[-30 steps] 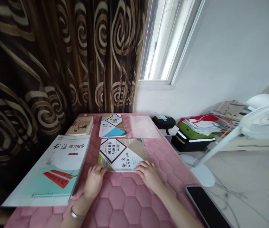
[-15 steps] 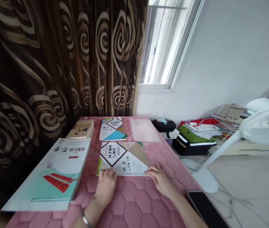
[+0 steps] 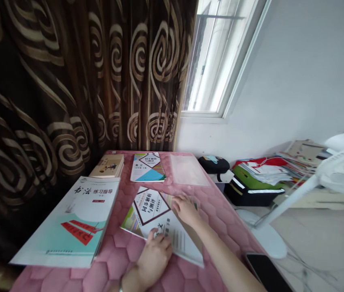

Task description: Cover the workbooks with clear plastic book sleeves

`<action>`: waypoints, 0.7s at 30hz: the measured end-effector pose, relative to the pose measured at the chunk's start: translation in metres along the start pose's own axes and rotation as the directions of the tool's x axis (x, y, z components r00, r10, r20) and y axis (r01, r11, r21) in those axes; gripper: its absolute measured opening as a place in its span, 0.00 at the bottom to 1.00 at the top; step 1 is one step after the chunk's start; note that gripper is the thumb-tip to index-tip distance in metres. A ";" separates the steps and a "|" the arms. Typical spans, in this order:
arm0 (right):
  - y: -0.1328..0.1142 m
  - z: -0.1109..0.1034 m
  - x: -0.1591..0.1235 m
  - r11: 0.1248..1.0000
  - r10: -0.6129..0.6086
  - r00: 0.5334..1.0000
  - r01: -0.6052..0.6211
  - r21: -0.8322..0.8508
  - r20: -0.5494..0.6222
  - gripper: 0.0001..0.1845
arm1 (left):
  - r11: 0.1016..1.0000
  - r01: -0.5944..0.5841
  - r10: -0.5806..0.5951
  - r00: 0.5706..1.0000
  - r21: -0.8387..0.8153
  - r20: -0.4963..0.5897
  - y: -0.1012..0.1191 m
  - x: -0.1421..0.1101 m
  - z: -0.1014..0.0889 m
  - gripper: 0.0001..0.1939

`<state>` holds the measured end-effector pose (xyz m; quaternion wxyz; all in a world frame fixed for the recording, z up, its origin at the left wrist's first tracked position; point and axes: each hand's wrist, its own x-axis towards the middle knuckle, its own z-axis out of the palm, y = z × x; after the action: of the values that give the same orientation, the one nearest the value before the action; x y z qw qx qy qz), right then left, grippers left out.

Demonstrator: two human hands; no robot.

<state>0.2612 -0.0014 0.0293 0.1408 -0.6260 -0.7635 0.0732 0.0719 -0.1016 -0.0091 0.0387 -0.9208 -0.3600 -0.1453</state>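
Note:
A workbook (image 3: 174,233) with a white, brown and striped cover lies askew on the pink quilted cloth. My left hand (image 3: 156,253) grips its near edge, fingers curled and thumb over the cover. At its far right edge, the fingers of my right hand (image 3: 186,211) bend over the border, and my forearm crosses the right part of the cover. Part of the cover's lettering is hidden by my left hand. Beyond lies a second, similar workbook (image 3: 148,167) with a blue triangle. To the left is a calligraphy book stack (image 3: 68,219) with a teal and white cover.
Small tan books (image 3: 106,166) sit by the curtain (image 3: 123,81). A translucent sheet (image 3: 188,170) lies at the back right, and a phone (image 3: 266,271) at the right edge. Beyond the table stand a white fan (image 3: 299,194) and a green-black bag (image 3: 251,188).
The near workbook has turned clockwise, its right end coming closer to me. My right hand has gone from its near corner to its far edge; my left hand has shifted right.

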 end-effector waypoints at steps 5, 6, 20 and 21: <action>-0.004 0.017 -0.016 0.988 0.115 0.993 -0.118 -0.098 -0.034 0.15 | 0.934 0.356 -0.354 0.933 0.026 -0.065 -0.010 -0.073 -0.002 0.16; -0.007 0.020 -0.022 0.984 0.141 0.989 -0.145 -0.100 -0.044 0.15 | 0.892 0.450 -0.447 0.892 0.044 -0.063 -0.014 -0.081 -0.006 0.18; -0.027 0.024 -0.092 0.911 0.411 0.905 -0.407 -0.062 0.107 0.24 | 0.653 0.696 -0.723 0.690 -0.301 0.026 -0.066 -0.016 -0.024 0.24; -0.023 0.024 -0.091 0.903 0.430 0.896 -0.427 -0.050 0.108 0.24 | 0.645 0.697 -0.722 0.690 -0.314 0.049 -0.066 -0.010 -0.023 0.24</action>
<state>0.2485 -0.0937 0.0022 0.0684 -0.7749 -0.6150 0.1292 0.0151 -0.0630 0.0077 -0.1511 -0.6934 -0.6624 -0.2400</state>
